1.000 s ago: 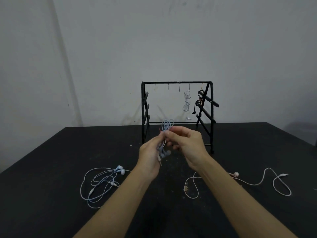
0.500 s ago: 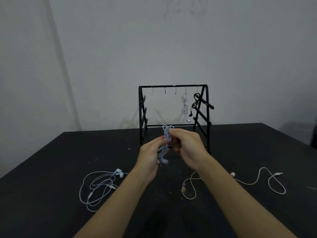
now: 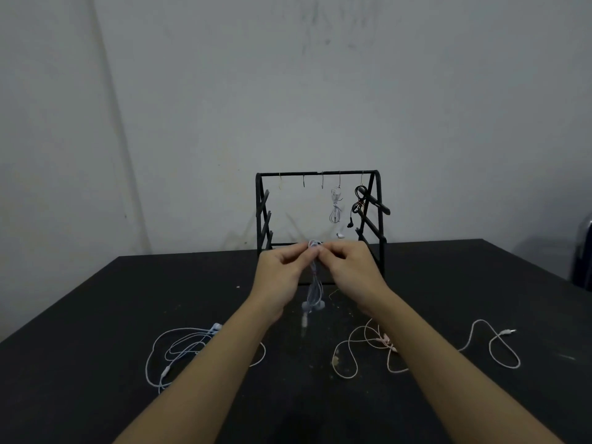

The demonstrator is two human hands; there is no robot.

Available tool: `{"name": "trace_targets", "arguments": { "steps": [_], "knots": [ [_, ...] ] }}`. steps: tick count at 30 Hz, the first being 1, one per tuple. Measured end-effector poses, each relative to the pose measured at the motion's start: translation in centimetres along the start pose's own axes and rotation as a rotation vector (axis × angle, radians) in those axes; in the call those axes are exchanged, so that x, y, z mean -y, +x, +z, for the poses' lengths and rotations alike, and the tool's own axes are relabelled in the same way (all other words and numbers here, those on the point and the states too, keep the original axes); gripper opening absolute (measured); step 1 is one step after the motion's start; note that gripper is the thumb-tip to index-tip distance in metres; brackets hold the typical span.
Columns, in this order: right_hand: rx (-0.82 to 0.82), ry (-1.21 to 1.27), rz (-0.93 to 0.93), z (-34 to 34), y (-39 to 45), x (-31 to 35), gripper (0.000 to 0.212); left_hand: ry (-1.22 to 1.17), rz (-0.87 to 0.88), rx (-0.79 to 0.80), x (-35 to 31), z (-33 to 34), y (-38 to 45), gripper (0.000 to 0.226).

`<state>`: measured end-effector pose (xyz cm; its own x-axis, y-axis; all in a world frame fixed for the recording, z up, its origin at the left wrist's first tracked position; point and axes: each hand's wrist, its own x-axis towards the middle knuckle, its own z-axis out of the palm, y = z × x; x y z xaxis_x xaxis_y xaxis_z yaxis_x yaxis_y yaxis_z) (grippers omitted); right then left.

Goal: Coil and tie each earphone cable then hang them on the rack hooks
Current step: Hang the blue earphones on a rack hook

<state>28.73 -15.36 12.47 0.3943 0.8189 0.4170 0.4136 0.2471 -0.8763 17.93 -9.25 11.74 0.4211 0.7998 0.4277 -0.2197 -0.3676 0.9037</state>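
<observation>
A coiled pale blue earphone bundle (image 3: 314,288) hangs in the air before the black rack (image 3: 320,213). My left hand (image 3: 282,277) and my right hand (image 3: 350,270) both pinch its top loop from either side; its buds and plug dangle below. On the rack's top bar several small hooks hang. A white coiled earphone (image 3: 335,206) and a black coiled earphone (image 3: 357,205) hang from the two rightmost hooks. A loose blue-white earphone (image 3: 179,350) lies on the table at left and a loose pinkish-white earphone (image 3: 416,347) at right, partly hidden by my forearms.
The black table (image 3: 96,315) reaches to a grey wall behind the rack. A dark object (image 3: 583,251) shows at the right edge of the frame. Small pale specks dot the tabletop near the middle.
The bundle has been drawn out longer and hangs lower from its top loop. My hands have shifted slightly apart, each now pinching the top. The camera has tilted, so the rack sits lower in view.
</observation>
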Motion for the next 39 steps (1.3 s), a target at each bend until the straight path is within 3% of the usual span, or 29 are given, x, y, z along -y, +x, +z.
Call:
{"name": "trace_targets", "arguments": {
  "steps": [6,10,14,17,21,26,33,39],
  "knots": [
    [-0.011,-0.292,-0.109,-1.3,1.6,0.3,0.028,0.313,0.133,-0.059,0.1,0.8,1.8,0.018],
    [-0.138,-0.330,-0.212,-1.9,3.3,0.2,0.016,0.248,-0.003,0.069,0.2,1.3,3.7,0.017],
    [-0.192,-0.206,-0.124,-2.2,6.2,-1.3,0.013,0.216,-0.072,0.211,0.7,1.3,6.5,0.013],
    [-0.251,-0.066,-0.091,-2.3,9.1,-2.4,0.017,0.117,-0.070,0.049,1.6,2.3,9.1,0.011],
    [-0.334,-0.319,-0.303,-2.2,13.4,-3.8,0.015,0.163,-0.003,-0.166,3.0,4.0,13.6,0.017],
    [-0.389,-0.571,-0.434,-1.9,19.5,-6.7,0.013,0.442,0.151,-0.215,4.3,5.0,19.5,0.016],
    [-0.508,-0.646,-0.413,-1.5,24.6,-8.6,0.016,0.444,0.146,-0.312,6.1,5.9,24.0,0.019],
    [-0.471,-0.779,-0.310,-1.4,26.4,-8.5,0.025,0.451,0.067,-0.330,6.9,6.4,26.2,0.022]
  ]
}}
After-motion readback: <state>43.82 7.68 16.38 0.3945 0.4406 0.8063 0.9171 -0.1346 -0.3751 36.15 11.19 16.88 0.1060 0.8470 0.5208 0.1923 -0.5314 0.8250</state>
